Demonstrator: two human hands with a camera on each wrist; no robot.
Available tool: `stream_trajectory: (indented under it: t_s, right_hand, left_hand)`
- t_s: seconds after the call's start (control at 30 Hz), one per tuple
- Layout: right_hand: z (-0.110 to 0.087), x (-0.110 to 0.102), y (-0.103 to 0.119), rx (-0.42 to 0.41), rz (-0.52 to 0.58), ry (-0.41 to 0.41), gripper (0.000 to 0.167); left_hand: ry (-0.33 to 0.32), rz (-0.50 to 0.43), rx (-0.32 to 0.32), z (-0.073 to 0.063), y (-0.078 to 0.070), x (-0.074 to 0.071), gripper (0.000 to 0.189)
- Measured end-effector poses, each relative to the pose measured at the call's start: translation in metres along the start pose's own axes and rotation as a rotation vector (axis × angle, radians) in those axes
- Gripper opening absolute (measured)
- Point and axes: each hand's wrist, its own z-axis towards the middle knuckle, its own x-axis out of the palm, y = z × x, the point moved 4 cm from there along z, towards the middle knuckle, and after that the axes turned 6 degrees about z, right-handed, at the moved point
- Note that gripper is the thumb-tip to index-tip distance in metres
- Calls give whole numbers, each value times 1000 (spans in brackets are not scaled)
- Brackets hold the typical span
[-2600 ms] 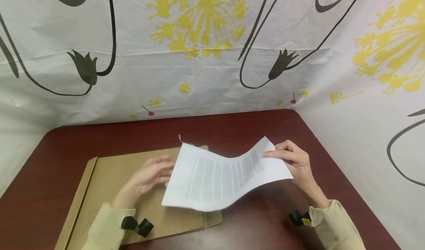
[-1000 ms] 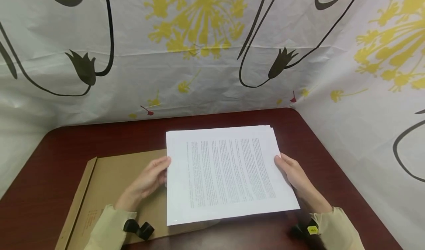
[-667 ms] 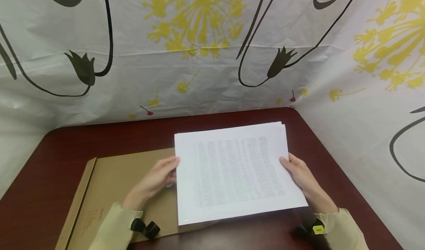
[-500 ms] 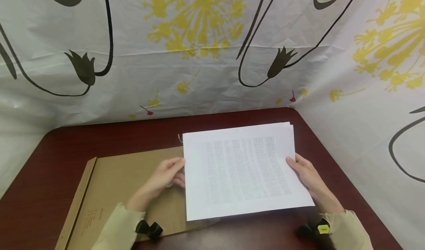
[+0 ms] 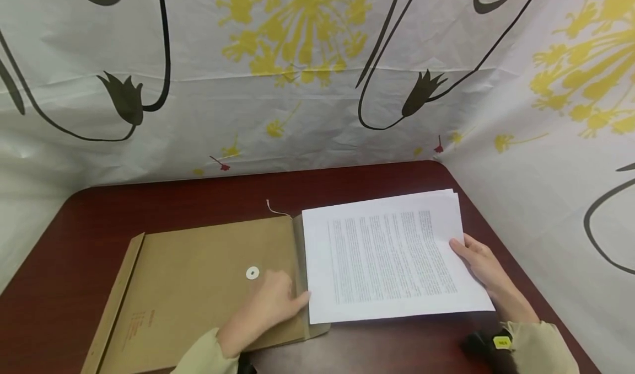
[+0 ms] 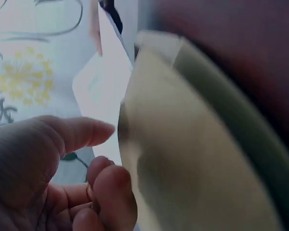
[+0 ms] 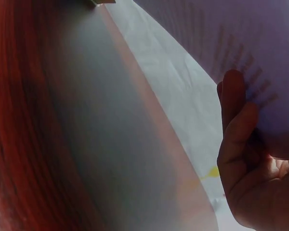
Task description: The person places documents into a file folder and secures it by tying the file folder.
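Observation:
A stack of printed paper sheets (image 5: 387,258) is held up by its right edge in my right hand (image 5: 491,277), thumb on top. The right wrist view shows the fingers (image 7: 236,103) behind the printed paper. A brown document envelope (image 5: 198,286) with a white round button (image 5: 252,273) and a string (image 5: 278,211) lies on the table. Over the envelope is my left hand (image 5: 263,310), its thumb near the paper's left edge. In the left wrist view its fingers (image 6: 115,192) are loosely bent beside the envelope, and no held thing shows between them.
The dark red table (image 5: 367,181) has patterned white sheeting (image 5: 317,126) hung behind it and along its right side. A folded strip (image 5: 116,302) runs along the envelope's left end. The paper's left edge overlaps the envelope's right end.
Both hands first held the sheets. My left hand has let go and moved down over the envelope. My right hand has carried the sheets to the right, uncovering the button and the string.

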Motion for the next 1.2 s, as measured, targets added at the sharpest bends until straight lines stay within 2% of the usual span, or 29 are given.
stream_trajectory:
  t_s: [0.2, 0.3, 0.43, 0.5, 0.63, 0.73, 0.97, 1.2]
  right_hand:
    - [5, 4, -4, -6, -7, 26, 25]
    - [9, 8, -7, 14, -21, 28, 29]
    - [14, 12, -12, 68, -81, 16, 48]
    - [16, 14, -14, 99, -101, 12, 56]
    - [19, 16, -18, 145, -103, 9, 60]
    - [23, 17, -18, 149, -101, 16, 60]
    - [38, 22, -10, 141, -82, 33, 59]
    - [47, 43, -16, 159, -43, 39, 55]
  left_hand:
    - [-11, 165, 81, -9, -12, 6, 49]
    - [-23, 176, 100, -10, -16, 9, 46]
    - [-47, 163, 115, -11, -19, 11, 43]
    - [-45, 155, 108, -11, -20, 10, 42]
    - [-37, 161, 69, -11, -20, 7, 41]
    - [-43, 171, 42, -11, -20, 2, 40]
    - [-78, 154, 23, -13, -20, -7, 39]
    - [-99, 148, 11, -13, -20, -11, 39]
